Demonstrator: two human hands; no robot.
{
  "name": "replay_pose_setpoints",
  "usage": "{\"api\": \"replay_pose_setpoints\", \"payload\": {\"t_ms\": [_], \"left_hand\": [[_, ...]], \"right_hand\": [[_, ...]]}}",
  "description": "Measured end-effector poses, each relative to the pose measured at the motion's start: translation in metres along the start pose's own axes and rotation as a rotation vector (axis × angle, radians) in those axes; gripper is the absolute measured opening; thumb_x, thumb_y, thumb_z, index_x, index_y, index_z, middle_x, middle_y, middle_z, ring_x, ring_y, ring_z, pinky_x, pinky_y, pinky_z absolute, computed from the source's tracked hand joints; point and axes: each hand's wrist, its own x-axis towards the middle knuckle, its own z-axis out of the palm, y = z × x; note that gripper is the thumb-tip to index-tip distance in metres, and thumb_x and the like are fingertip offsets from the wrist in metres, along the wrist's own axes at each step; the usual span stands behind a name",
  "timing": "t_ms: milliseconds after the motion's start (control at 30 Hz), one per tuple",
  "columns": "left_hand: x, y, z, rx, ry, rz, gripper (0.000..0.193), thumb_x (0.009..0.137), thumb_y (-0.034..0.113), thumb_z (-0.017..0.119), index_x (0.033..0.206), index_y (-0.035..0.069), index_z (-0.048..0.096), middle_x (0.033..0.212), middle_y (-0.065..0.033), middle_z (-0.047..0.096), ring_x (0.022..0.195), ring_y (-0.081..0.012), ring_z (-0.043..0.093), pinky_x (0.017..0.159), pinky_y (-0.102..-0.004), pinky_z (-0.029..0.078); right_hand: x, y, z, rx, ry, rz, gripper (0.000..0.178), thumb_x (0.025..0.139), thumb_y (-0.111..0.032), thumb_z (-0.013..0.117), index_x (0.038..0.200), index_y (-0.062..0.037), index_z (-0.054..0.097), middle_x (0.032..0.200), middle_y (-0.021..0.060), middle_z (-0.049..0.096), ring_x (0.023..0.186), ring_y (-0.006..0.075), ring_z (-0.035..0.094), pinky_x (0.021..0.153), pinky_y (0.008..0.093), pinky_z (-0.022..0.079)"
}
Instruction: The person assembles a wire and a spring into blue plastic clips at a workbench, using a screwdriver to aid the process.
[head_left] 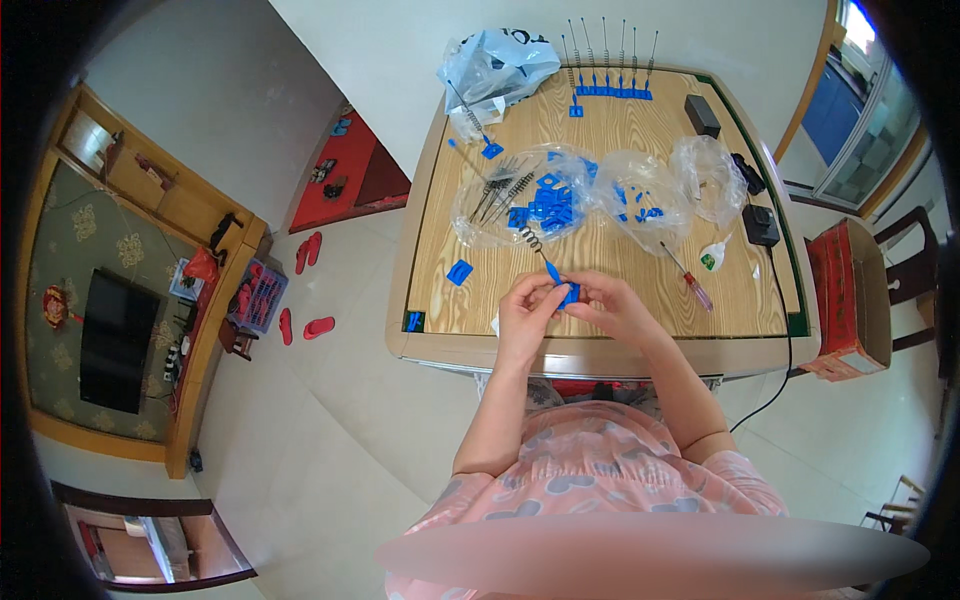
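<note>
Near the table's front edge, my left hand [527, 308] and my right hand [622, 312] are closed together around a small blue plastic base [570, 295]. From it rises a blue sleeve with a black coil spring [531, 238], leaning up and to the left. My fingers partly cover the base. Just beyond lies an opened clear bag [470, 228] with black springs [505, 187] and a pile of blue plastic parts [556, 207]. A loose blue piece [459, 273] rests left of my hands. To their right lies a screwdriver [696, 290] with a clear pinkish handle.
At the back stands a row of finished spring pieces [615, 92]; another [490, 150] stands at the left. Clear bags [655, 190] with small blue parts, a black box [702, 115], a black device [760, 225] and a pale plastic bag [505, 70] surround the work. A red carton [835, 300] is right.
</note>
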Motion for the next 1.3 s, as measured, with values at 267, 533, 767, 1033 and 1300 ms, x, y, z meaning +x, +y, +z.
{"api": "replay_pose_setpoints", "payload": {"t_ms": [267, 533, 767, 1033, 1300], "left_hand": [[0.002, 0.005, -0.002, 0.065, -0.029, 0.090, 0.008, 0.081, -0.001, 0.063, 0.089, -0.003, 0.064, 0.094, -0.0056, 0.056, 0.076, -0.0108, 0.061, 0.059, -0.0214, 0.052], [-0.001, 0.011, 0.000, 0.011, -0.060, 0.011, 0.014, 0.086, 0.003, 0.056, 0.094, -0.004, 0.064, 0.099, -0.0069, 0.054, 0.080, -0.0128, 0.059, 0.060, -0.0238, 0.055], [0.000, 0.007, -0.002, -0.015, -0.081, 0.017, 0.015, 0.086, 0.002, 0.056, 0.098, -0.004, 0.062, 0.102, -0.0083, 0.053, 0.083, -0.0142, 0.060, 0.061, -0.0247, 0.056], [-0.001, 0.010, -0.002, 0.039, -0.082, 0.023, 0.006, 0.082, -0.001, 0.060, 0.087, -0.002, 0.061, 0.098, -0.0058, 0.053, 0.079, -0.0116, 0.061, 0.060, -0.0230, 0.054], [0.000, 0.006, 0.001, 0.135, -0.060, 0.209, 0.004, 0.081, -0.001, 0.061, 0.085, -0.004, 0.062, 0.097, -0.0051, 0.052, 0.077, -0.0112, 0.060, 0.060, -0.0225, 0.054]], "right_hand": [[-0.004, -0.012, 0.003, -0.077, 0.049, -0.069, 0.035, 0.080, -0.011, 0.066, 0.114, -0.0026, 0.057, 0.083, 0.0004, 0.054, 0.072, 0.0076, 0.048, 0.063, 0.0224, 0.042], [-0.005, -0.012, -0.003, 0.011, 0.020, 0.016, 0.034, 0.083, -0.007, 0.062, 0.116, 0.0018, 0.054, 0.093, 0.0022, 0.058, 0.083, 0.0087, 0.052, 0.073, 0.0236, 0.044], [-0.005, -0.012, -0.002, 0.043, 0.033, 0.010, 0.032, 0.083, -0.011, 0.063, 0.113, -0.0005, 0.057, 0.086, -0.0006, 0.057, 0.073, 0.0059, 0.049, 0.065, 0.0218, 0.042], [-0.009, -0.028, -0.004, -0.253, 0.002, -0.009, 0.034, 0.080, -0.009, 0.066, 0.111, 0.0011, 0.057, 0.089, 0.0031, 0.058, 0.078, 0.0099, 0.051, 0.071, 0.0251, 0.043], [-0.013, -0.030, -0.001, -0.348, 0.037, -0.123, 0.038, 0.079, -0.014, 0.066, 0.114, -0.0020, 0.057, 0.078, 0.0024, 0.053, 0.070, 0.0120, 0.046, 0.066, 0.0258, 0.040]]}}
